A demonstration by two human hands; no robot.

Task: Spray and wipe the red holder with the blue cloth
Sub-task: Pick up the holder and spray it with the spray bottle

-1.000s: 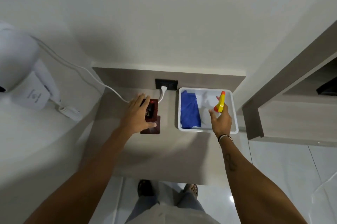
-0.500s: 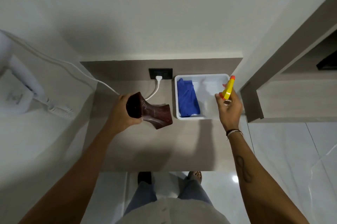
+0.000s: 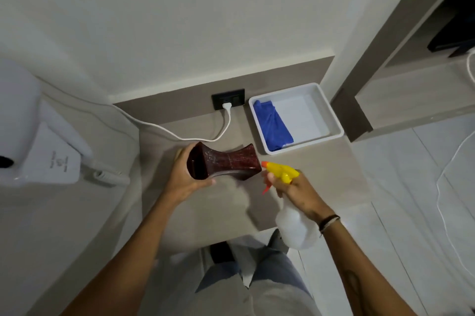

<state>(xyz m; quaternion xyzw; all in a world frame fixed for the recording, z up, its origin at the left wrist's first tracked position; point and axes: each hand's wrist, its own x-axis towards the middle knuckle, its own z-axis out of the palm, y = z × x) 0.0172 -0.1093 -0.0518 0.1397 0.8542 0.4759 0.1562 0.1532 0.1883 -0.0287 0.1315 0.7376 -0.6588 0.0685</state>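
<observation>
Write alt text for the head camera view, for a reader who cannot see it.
A person's left hand holds a glossy dark red flared holder sideways above a beige counter, while the right hand aims a translucent spray bottle with a yellow head at it. A folded blue cloth lies in a white rectangular tray behind.

- The left hand (image 3: 183, 179) wraps the open end of the red holder (image 3: 223, 163), so its fingers vanish behind it.
- The spray bottle (image 3: 295, 223) is a pale blur; its neck is buried in the right hand (image 3: 295, 188).
- The blue cloth (image 3: 273, 125) is bunched, its lower folds hidden by the white tray (image 3: 334, 120) wall.
- The white appliance (image 3: 30, 140) at the left runs off the edge, its label print too small to read.
</observation>
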